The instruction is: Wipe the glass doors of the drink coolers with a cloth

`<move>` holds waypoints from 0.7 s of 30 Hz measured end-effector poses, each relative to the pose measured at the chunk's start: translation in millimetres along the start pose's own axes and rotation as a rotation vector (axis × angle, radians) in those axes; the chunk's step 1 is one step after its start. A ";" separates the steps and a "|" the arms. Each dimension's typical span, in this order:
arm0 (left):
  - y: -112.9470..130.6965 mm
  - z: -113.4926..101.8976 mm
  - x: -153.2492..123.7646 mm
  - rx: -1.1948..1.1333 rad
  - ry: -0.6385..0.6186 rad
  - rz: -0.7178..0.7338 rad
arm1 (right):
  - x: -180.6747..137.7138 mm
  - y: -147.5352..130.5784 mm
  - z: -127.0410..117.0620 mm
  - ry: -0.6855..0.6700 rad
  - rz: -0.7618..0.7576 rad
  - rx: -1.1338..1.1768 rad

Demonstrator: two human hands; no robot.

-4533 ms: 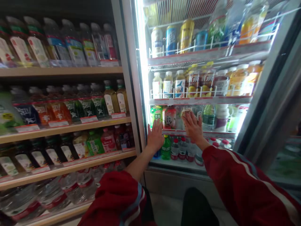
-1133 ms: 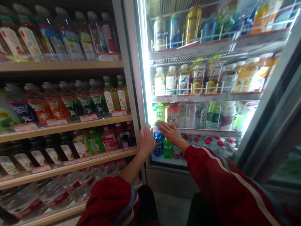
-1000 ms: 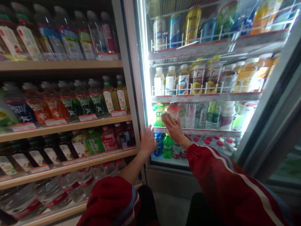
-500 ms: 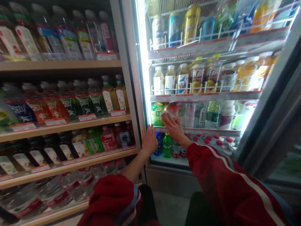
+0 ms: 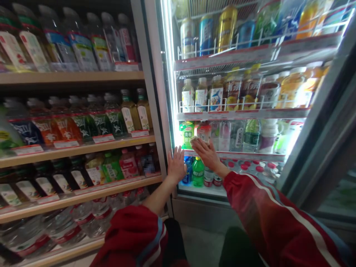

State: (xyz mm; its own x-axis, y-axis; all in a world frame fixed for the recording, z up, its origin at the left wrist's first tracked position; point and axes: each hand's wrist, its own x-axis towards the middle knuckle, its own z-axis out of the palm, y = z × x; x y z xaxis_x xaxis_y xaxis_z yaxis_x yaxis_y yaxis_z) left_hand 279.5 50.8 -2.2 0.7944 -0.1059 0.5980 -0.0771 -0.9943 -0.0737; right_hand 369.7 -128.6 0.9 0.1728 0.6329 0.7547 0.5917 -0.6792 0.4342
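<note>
My right hand (image 5: 206, 152) presses a crumpled whitish cloth (image 5: 194, 139) under its fingers, in front of the drinks cooler's third shelf. Most of the cloth is hidden beneath the hand. Behind it stand a green bottle (image 5: 187, 134) and a red-labelled bottle (image 5: 204, 129). Fingers spread, my left hand (image 5: 175, 166) rests flat at the cooler's left frame edge and holds nothing. Close to that hand, on the bottom shelf, are a blue bottle (image 5: 188, 171) and a green bottle with a yellow cap (image 5: 198, 172).
Wooden shelves (image 5: 83, 76) packed with drink bottles run along the left. A grey upright (image 5: 150, 66) divides them from the lit cooler. Cans (image 5: 205, 35) fill the cooler's top shelf. A dark frame (image 5: 311, 122) slants along its right side.
My right hand has slid slightly downward with the cloth, uncovering more of the red-labelled bottle. My left hand has stayed in place.
</note>
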 end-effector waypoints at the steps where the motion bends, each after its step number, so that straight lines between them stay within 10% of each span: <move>1: -0.5 -0.1 0.2 0.001 0.007 0.005 | -5.7 -1.8 0.6 -0.020 -0.057 0.009; 16: 6.8 -3.4 19.4 0.009 0.046 0.059 | -16.6 0.7 2.5 -0.015 -0.050 -0.029; 21: 14.4 1.8 15.5 0.002 0.010 0.061 | -17.0 16.9 -3.7 0.060 0.190 -0.037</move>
State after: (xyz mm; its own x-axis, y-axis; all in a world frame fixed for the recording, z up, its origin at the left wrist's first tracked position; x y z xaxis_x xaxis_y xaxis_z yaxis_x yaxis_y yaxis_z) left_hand 291.8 34.8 4.6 0.7825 -0.1668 0.5999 -0.1243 -0.9859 -0.1120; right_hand 373.8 -152.3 -2.7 0.2308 0.4696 0.8522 0.5231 -0.7984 0.2983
